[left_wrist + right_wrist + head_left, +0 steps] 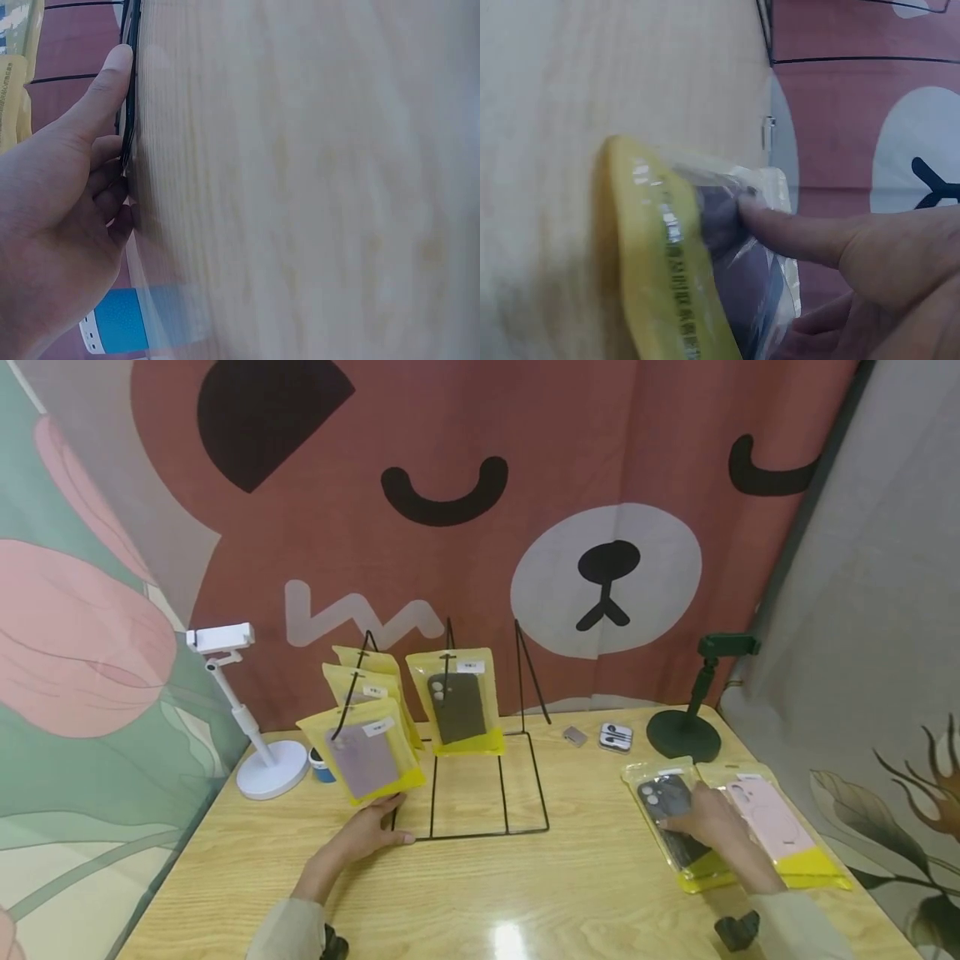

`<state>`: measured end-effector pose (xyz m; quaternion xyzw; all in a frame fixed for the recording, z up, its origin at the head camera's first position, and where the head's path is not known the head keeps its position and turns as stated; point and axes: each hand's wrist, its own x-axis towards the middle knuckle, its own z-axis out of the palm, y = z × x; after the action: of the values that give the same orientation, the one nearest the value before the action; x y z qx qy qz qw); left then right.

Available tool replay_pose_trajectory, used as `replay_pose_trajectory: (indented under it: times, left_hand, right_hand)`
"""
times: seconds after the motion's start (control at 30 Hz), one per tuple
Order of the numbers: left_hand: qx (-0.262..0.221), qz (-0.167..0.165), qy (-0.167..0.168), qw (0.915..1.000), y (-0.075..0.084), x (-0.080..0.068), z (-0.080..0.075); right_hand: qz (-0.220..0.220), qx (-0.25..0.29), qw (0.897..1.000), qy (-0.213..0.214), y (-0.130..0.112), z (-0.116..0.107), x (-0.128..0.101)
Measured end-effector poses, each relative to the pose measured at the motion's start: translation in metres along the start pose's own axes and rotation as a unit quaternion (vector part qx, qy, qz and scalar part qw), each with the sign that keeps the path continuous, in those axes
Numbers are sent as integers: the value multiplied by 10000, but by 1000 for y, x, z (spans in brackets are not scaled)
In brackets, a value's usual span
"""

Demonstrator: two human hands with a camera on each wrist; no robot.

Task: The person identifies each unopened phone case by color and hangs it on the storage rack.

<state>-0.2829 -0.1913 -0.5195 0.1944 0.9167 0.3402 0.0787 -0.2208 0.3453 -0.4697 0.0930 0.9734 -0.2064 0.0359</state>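
Note:
My left hand holds the front left corner of a black wire display rack. In the left wrist view the thumb lies along the rack's wire, with the other fingers curled by it. My right hand grips a bagged dark phone case at the right of the table. The right wrist view has the thumb on the clear side of the yellow bag; the fingers behind are partly hidden. Beside it lies a bagged pink phone case. A bagged purple case hangs above my left hand.
Another bagged dark case hangs on the middle hook. A white phone stand and a blue-and-white container stand left. Toward the back right are a green phone stand, boxed earphones and a small grey item.

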Motion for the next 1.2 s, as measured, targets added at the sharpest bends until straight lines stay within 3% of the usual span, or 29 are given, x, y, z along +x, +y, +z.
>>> replay_pose_trajectory:
  times: [0.17, 0.43, 0.67, 1.2]
  left_hand:
    - [-21, 36, -38, 10000, 0, 0, -1]
    - [17, 92, -115, 9999, -3, 3, -4]
    - [35, 102, -65, 9999, -4, 2, -2]
    - [-12, 24, -168, 9999, -2, 0, -2]
  right_hand:
    - [-413, 325, 9986, -43, 4, -11, 2]
    - [-470, 1179, 9910, -421, 3, -27, -1]
    - [-468, 1445, 9874, -441, -22, -27, -15]
    - [-929, 1849, 9768, -547, -76, -17, -31]
